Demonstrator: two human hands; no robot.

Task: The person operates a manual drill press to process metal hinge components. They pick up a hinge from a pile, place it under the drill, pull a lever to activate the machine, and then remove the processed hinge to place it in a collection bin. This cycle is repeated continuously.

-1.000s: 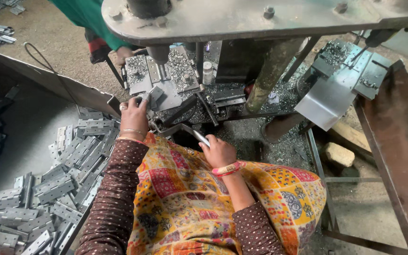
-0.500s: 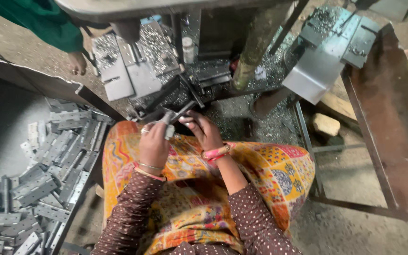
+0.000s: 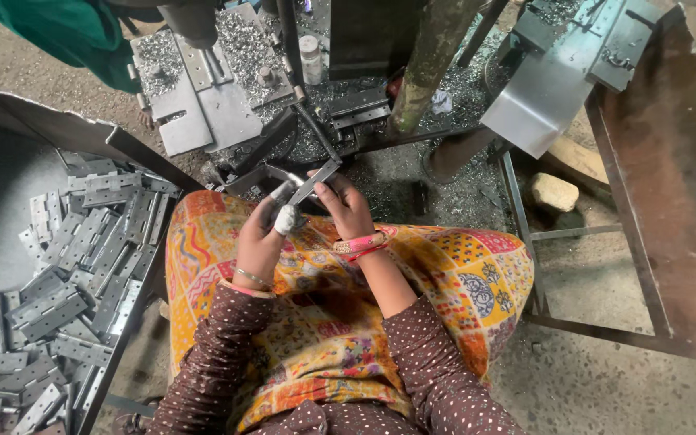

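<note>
Hinge: a grey metal hinge (image 3: 314, 182) sat just above the frame's centre, tilted, held between both hands over the person's lap.
Left hand: the left hand (image 3: 263, 234) had its fingers closed on the hinge's lower end; a pale wrap covered one fingertip.
Right hand: the right hand (image 3: 346, 208) had its fingers closed on the hinge from the right; pink bangles (image 3: 360, 245) circled the wrist.
Lap: a yellow patterned cloth (image 3: 324, 322) covered the knees below the hands.
Press: a press bed (image 3: 203, 97) strewn with metal chips stood at upper centre, just beyond the hands.
Pile: many more hinges (image 3: 66, 274) lay heaped in a bin at the left of the frame.
Stone: a pale block (image 3: 553, 192) lay on the floor, centre right.
Frame: a rusty metal frame (image 3: 670, 161) filled the right edge.
</note>
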